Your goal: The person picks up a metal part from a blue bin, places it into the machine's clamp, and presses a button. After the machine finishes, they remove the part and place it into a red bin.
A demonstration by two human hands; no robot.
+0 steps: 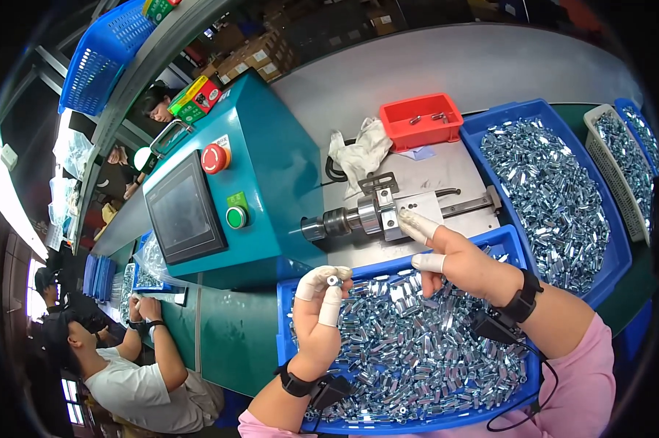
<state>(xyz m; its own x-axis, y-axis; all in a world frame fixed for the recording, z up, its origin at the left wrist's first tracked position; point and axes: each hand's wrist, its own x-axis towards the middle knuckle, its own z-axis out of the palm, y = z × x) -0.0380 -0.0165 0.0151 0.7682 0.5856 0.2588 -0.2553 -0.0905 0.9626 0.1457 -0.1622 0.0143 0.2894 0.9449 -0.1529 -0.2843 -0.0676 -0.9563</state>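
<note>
My left hand [320, 303], its fingertips in white finger covers, pinches a small silvery metal sleeve [334, 281] with its round open end showing. It hangs over the left rear edge of a blue bin [282, 321] heaped with similar metal pieces [424, 343]. My right hand [453, 263] has its covered index finger stretched to the metal clamping fixture [389, 215], at or touching its right side. The right thumb stands apart from that finger, and the other fingers curl below. Nothing shows between them. A round steel spindle [336, 221] leads from the machine into the fixture.
The teal machine [260, 146] carries a screen [185, 208], a red stop button [214, 158] and a green button [236, 217]. Behind the fixture are a white glove [362, 153] and red tray [420, 124]. Another filled blue bin [614, 270] stands right. A co-worker [136, 372] sits left.
</note>
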